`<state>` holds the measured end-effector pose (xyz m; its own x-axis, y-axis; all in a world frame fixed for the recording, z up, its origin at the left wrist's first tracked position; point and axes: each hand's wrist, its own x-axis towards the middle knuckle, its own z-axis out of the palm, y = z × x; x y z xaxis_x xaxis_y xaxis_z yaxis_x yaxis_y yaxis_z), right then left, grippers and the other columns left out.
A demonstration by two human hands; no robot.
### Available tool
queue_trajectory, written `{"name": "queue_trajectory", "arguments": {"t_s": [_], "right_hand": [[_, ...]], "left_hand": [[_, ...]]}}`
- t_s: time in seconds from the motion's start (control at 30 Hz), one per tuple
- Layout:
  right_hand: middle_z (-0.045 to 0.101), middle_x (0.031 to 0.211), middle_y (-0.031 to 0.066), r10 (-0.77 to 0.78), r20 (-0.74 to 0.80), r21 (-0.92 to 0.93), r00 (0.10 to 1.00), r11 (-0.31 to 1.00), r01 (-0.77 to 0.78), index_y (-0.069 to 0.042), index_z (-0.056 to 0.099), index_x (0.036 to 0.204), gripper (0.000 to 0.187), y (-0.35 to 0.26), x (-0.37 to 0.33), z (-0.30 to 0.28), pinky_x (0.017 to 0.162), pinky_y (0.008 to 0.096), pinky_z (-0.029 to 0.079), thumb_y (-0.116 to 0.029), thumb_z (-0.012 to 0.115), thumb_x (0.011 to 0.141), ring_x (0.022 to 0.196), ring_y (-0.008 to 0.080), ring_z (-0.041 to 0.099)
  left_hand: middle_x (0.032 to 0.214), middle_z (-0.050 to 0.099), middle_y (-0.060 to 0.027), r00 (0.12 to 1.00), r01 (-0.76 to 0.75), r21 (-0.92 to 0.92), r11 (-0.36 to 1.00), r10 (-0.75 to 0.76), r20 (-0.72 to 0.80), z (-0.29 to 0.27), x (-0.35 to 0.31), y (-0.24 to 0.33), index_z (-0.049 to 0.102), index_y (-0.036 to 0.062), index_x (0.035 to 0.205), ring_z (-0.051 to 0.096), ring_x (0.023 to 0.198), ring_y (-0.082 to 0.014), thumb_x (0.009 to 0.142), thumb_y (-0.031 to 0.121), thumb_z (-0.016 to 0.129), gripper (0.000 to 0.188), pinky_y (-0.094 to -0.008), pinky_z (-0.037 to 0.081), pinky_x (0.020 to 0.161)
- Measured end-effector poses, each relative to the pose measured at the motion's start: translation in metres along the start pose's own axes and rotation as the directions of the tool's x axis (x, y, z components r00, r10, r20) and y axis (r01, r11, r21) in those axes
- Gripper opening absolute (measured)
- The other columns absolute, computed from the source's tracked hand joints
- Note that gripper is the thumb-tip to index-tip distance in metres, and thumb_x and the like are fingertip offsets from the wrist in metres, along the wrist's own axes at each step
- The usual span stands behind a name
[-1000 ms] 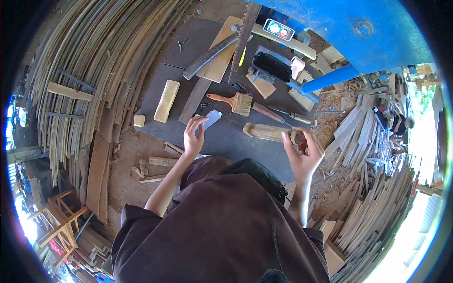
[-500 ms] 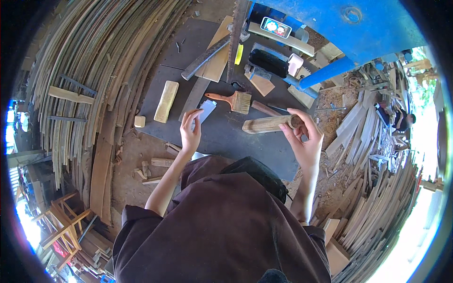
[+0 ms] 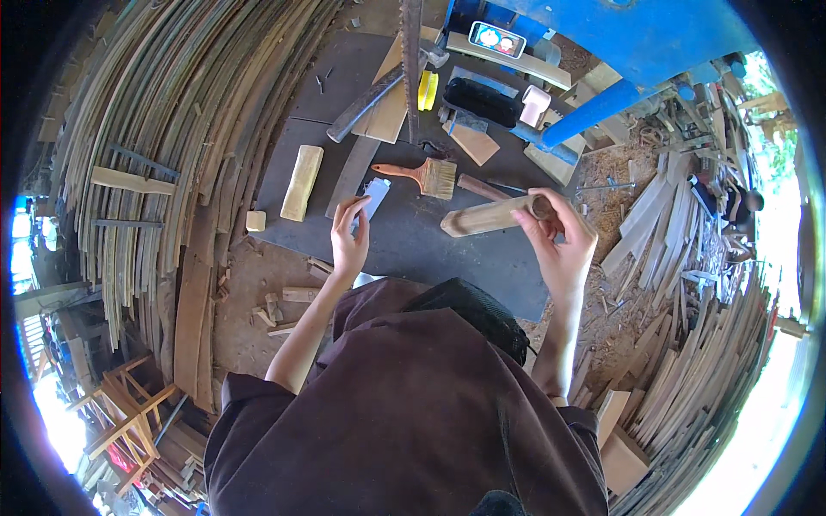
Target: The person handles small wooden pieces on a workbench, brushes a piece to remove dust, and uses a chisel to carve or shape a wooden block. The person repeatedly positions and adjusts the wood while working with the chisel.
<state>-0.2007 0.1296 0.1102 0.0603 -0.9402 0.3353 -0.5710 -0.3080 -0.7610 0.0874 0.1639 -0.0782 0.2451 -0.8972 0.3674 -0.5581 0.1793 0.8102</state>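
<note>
My left hand [image 3: 348, 241] pinches a flat, pale bluish-white piece [image 3: 373, 200] between thumb and fingers; its exact kind is unclear. My right hand [image 3: 564, 243] grips one end of a wooden piece [image 3: 484, 218], whose far end tapers to a blunt point. Both hands are over the dark worktable [image 3: 404, 237]. Just beyond them lies a wide paintbrush [image 3: 437, 178] with a reddish-brown handle. A wooden handle [image 3: 483, 187] rests behind the held wood, partly hidden. Left of my left hand are a pale wooden block [image 3: 302, 183] and a small wooden cube [image 3: 255, 221].
An upright toothed saw blade [image 3: 411, 77] stands at the far side, beside a hammer [image 3: 366, 104]. Beyond lie a yellow object [image 3: 428, 90], a black tray [image 3: 482, 101] and a phone [image 3: 497, 39], under a blue machine [image 3: 602, 30]. Timber stacks [image 3: 155, 112] flank the table.
The view has shifted slightly. My right hand has moved a little to the right with the wooden piece. My left hand keeps its pinch, nearly still.
</note>
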Motion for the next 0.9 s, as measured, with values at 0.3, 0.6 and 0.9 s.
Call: {"name": "queue_trajectory", "arguments": {"t_s": [0.3,0.6,0.9], "right_hand": [[0.06,0.067,-0.0007,-0.173,-0.025,-0.136,0.985,0.976,0.168,-0.002,0.068,0.102,0.033,-0.012,0.003,0.007,0.047,0.0243,0.036,-0.014,0.085,0.076,0.056,0.0078,0.045],[0.06,0.067,-0.0013,-0.199,-0.086,-0.124,0.976,0.974,0.188,-0.003,0.068,0.098,0.029,-0.011,0.005,0.01,0.046,0.0231,0.035,-0.014,0.084,0.077,0.055,0.0068,0.043],[0.062,0.073,-0.0018,-0.023,-0.016,0.068,1.0,0.997,0.024,-0.003,0.068,0.1,0.027,-0.002,0.006,0.006,0.047,0.0204,0.035,-0.013,0.083,0.079,0.055,0.0028,0.044]], "left_hand": [[0.11,0.062,-0.0146,1.0,-0.005,0.021,1.0,0.005,-0.001,0.001,-0.002,0.0,0.065,0.0022,0.114,0.062,0.101,-0.0307,0.09,-0.005,0.055,0.027,-0.0361,0.048,0.088],[0.111,0.063,-0.015,1.0,0.008,0.007,1.0,-0.008,0.01,0.007,-0.008,0.003,0.065,0.0018,0.114,0.061,0.103,-0.0304,0.092,-0.003,0.056,0.024,-0.0356,0.046,0.091],[0.112,0.062,-0.0158,1.0,0.007,0.11,0.994,-0.009,0.02,0.015,-0.001,-0.019,0.063,0.0019,0.117,0.06,0.107,-0.0328,0.091,0.002,0.059,0.026,-0.0381,0.047,0.093]]}}
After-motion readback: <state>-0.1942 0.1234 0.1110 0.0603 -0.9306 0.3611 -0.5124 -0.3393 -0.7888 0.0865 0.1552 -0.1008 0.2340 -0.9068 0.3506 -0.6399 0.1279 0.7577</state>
